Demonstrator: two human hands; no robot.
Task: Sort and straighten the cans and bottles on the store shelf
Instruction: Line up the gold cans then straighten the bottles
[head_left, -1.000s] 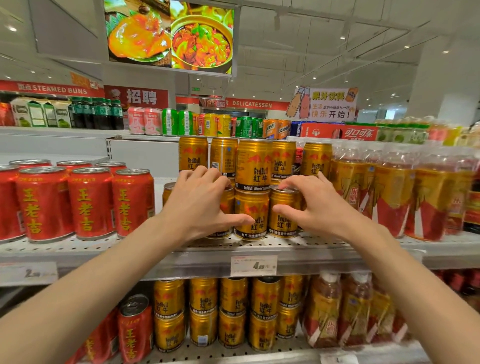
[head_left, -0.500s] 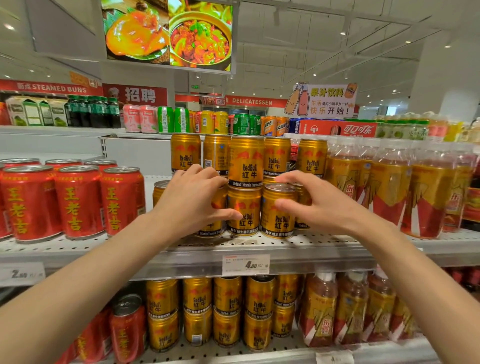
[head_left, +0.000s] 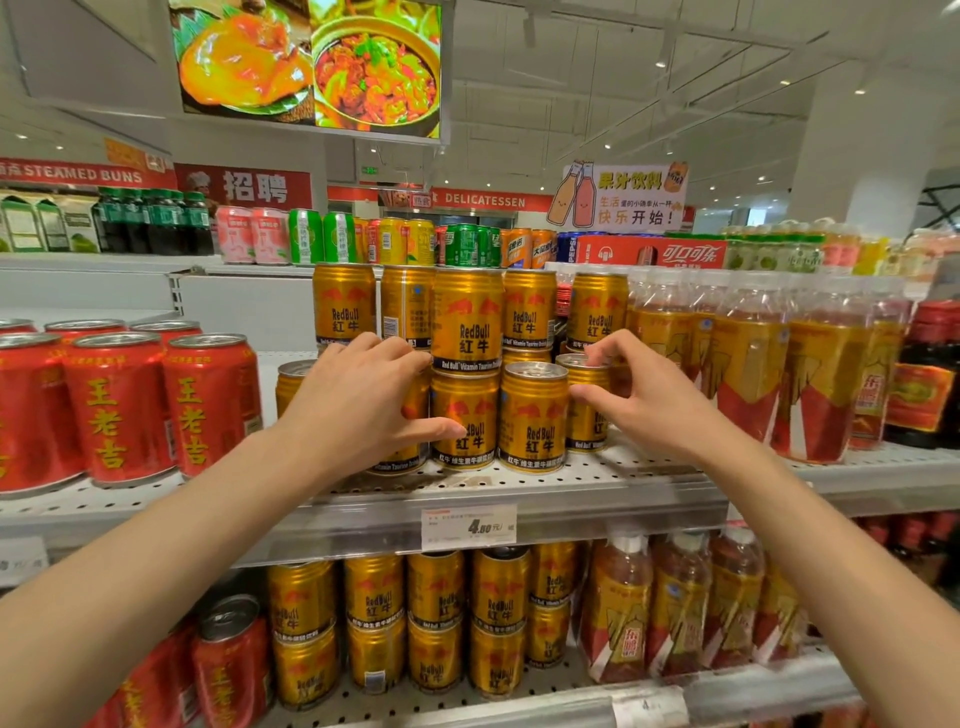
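The perforated store shelf carries the whole display: red cans grouped at its left end, gold cans stacked 2 high in the middle, and plastic tea bottles packed upright to the right, with a dark bottle at the far right edge. More gold cans and bottles fill the shelf below, and mixed drinks line the top shelf behind. The left hand wraps around a lower gold can that it largely hides, fingers curled over its upper part and thumb stretched across to touch the neighbouring front can. The right hand pinches the rim of a lower can at the right, fingertips on its lid and thumb against its side. Between the 2 hands stands a single lower can with nothing on top. The likely trouble is in the stack: the upper gold cans sit on the lids of the lower ones, so sliding or twisting a lower can could tip the 1 above it forward off the shelf edge, or knock it into its neighbours. A pull on the right can could also nudge the nearest bottles, which stand just beside it. The price tag sits on the shelf lip below the cans.
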